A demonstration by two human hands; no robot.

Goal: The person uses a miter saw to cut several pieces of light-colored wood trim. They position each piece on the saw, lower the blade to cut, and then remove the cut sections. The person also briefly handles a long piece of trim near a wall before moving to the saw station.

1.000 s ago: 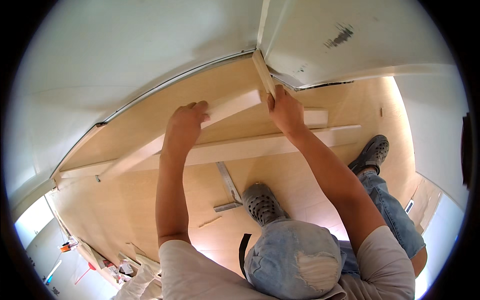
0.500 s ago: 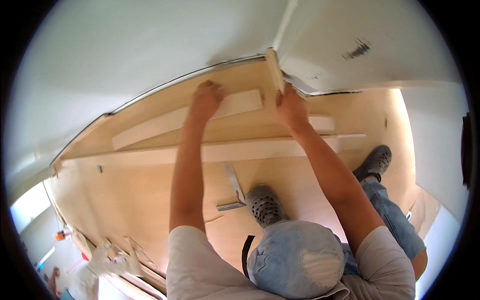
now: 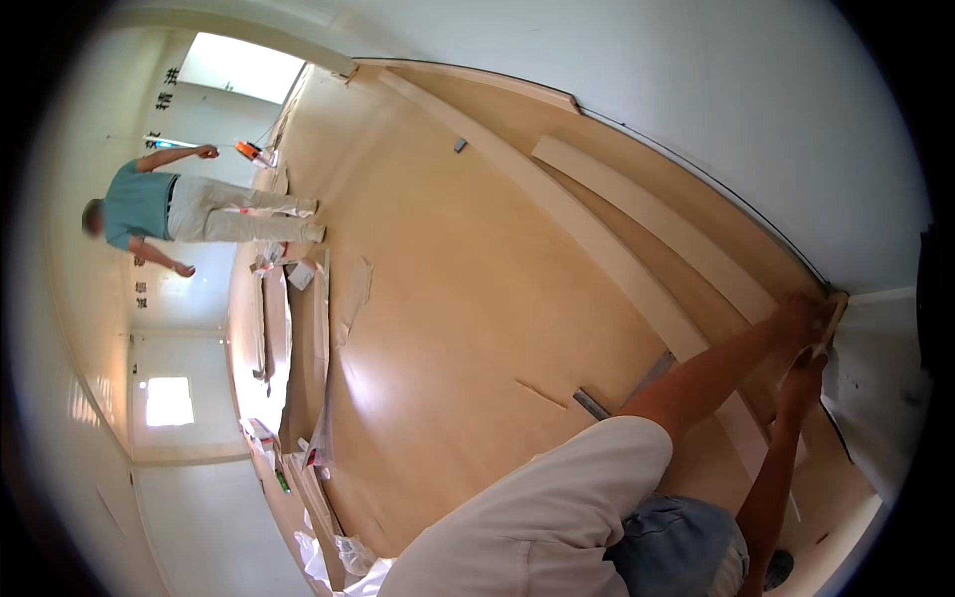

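In the corner at the far right, a short pale wooden strip [image 3: 835, 316] stands against the white wall. My right hand [image 3: 801, 384] is closed round its lower end. My left hand [image 3: 796, 316] is close beside the strip; blur and shadow hide its fingers, so I cannot tell whether it grips. A long pale board [image 3: 567, 209] lies on the wooden floor, and a shorter, wider board [image 3: 652, 219] lies between it and the wall, reaching toward my left hand. By my left forearm is a metal square [image 3: 593, 404], its blade partly hidden.
A person in a teal shirt [image 3: 144, 204] stands at the far left near an orange tool [image 3: 249, 151]. Torn packaging [image 3: 316, 368] and plastic wrap [image 3: 353, 555] lie along the left. A small grey piece [image 3: 460, 145] and a thin sliver [image 3: 542, 394] are on the floor.
The view has swung left, bringing the room and the other person into sight. My left hand has moved toward the strip and my right hand. My right hand stays on the strip.
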